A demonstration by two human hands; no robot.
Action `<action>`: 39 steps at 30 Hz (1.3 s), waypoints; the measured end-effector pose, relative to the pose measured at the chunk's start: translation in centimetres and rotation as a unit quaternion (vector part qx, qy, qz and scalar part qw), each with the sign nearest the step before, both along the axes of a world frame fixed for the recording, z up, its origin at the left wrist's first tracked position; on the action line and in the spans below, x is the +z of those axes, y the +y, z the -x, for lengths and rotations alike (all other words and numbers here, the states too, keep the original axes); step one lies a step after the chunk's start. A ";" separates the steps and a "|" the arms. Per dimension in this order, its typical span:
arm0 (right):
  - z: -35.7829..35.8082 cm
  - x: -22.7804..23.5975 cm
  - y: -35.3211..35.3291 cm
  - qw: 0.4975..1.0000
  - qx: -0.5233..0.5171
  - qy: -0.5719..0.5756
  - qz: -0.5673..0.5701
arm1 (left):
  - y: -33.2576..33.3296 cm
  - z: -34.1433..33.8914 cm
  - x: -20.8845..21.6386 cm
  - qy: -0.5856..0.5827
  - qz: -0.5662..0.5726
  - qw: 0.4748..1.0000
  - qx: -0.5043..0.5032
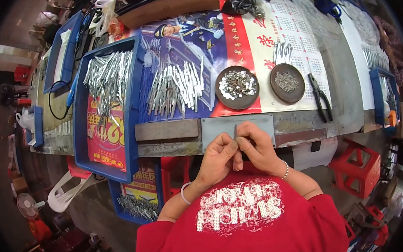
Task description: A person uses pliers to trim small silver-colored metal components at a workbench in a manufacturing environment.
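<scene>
Fingertips meeting, my left hand (pixel 218 158) and my right hand (pixel 260 147) are both pinched over the front edge of the bench. Whatever lies between the fingers is small and mostly hidden, so I cannot make it out. Just beyond them is a flat grey metal plate (pixel 213 129). Past the plate stand two round brown dishes. The left dish (pixel 236 105) contains small shiny discs; the right dish (pixel 286 99) contains tiny metal parts. A loose pile of silvery metal strips (pixel 177 91) lies to the left. Dark-handled pliers (pixel 316 88) rest at the right.
A blue tray (pixel 134 88) with more metal strips overhangs the bench edge on the left; a lower blue tray (pixel 158 195) sits beneath it. A wooden block (pixel 166 130) lies along the edge. A red stool (pixel 358 168) stands below right, a cardboard box (pixel 168 6) behind.
</scene>
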State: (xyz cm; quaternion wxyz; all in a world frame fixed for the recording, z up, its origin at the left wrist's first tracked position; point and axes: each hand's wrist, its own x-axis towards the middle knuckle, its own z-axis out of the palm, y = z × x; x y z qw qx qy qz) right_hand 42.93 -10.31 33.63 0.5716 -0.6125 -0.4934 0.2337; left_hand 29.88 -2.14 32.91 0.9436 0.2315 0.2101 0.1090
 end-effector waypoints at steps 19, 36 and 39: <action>-13.0 1.7 0.0 0.921 -0.076 -0.345 0.164 | 0.7 0.5 0.0 -0.013 0.001 1.000 -0.019; -12.5 1.0 -1.3 0.876 0.020 -0.449 0.173 | 1.5 0.1 0.2 0.031 -0.023 0.999 -0.015; -12.3 0.5 -1.0 0.833 0.046 -0.513 0.201 | 1.4 0.0 0.4 0.038 -0.027 0.999 -0.007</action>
